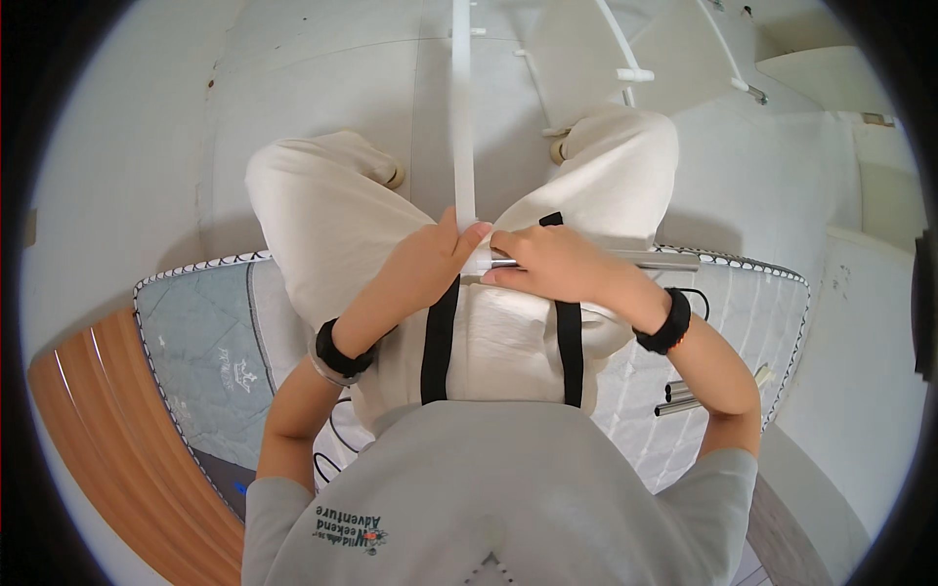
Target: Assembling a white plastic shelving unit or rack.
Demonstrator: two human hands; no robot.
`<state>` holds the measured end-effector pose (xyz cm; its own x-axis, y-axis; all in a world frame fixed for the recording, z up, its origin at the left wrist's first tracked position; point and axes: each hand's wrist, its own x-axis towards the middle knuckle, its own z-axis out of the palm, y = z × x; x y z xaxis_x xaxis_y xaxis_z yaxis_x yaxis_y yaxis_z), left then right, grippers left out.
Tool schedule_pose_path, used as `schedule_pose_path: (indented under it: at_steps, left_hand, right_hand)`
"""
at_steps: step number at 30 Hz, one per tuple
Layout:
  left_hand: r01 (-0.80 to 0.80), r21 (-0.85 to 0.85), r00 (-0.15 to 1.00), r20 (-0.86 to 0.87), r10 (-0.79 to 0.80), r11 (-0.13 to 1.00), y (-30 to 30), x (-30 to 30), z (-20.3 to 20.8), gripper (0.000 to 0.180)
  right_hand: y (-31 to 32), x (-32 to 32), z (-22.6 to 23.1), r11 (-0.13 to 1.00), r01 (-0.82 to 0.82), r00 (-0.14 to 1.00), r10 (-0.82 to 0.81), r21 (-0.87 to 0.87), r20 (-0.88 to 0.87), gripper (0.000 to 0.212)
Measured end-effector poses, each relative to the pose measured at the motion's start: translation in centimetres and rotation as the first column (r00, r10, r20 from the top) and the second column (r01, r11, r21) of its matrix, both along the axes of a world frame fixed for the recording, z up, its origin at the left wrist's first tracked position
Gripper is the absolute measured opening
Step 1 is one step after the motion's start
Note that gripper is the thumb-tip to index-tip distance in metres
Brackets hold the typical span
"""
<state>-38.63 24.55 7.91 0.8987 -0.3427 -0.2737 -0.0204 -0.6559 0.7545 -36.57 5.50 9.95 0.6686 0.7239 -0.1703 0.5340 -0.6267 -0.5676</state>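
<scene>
A long white bar stands out from my lap toward the far side, its near end between my knees. My left hand is closed around that end, thumb pressed on it, by a white connector. From the right, my right hand grips a shiny metal tube lying crosswise. The tube's thin end meets the connector; how far it sits inside is hidden by my fingers.
Beyond my right knee on the pale floor stand white panels with rails and a white joint. Loose metal tubes lie on the quilted mat by my right elbow. A brown ribbed wooden surface is at the left.
</scene>
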Motion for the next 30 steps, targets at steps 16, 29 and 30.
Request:
schedule_pose_path:
  at_steps: [16,29,30]
  left_hand:
    - [-0.023,-0.006,0.998,-0.055,0.023,1.0,0.4,0.5,-0.2,0.054]
    - [0.024,-0.002,0.997,0.07,-0.023,1.0,3.7,2.0,-2.6,0.036]
    - [-0.19,-0.073,0.946,-0.281,0.163,0.979,3.9,2.4,-2.3,0.038]
  right_hand:
    - [1.1,3.5,-0.5,0.985,-0.11,0.717,-0.013,-0.131,-0.697,0.04]
    - [-1.6,0.7,0.5,0.973,0.008,0.745,0.147,-0.23,0.65,0.014]
    - [-2.8,0.7,1.2,0.991,0.068,0.719,0.033,-0.118,0.694,0.017]
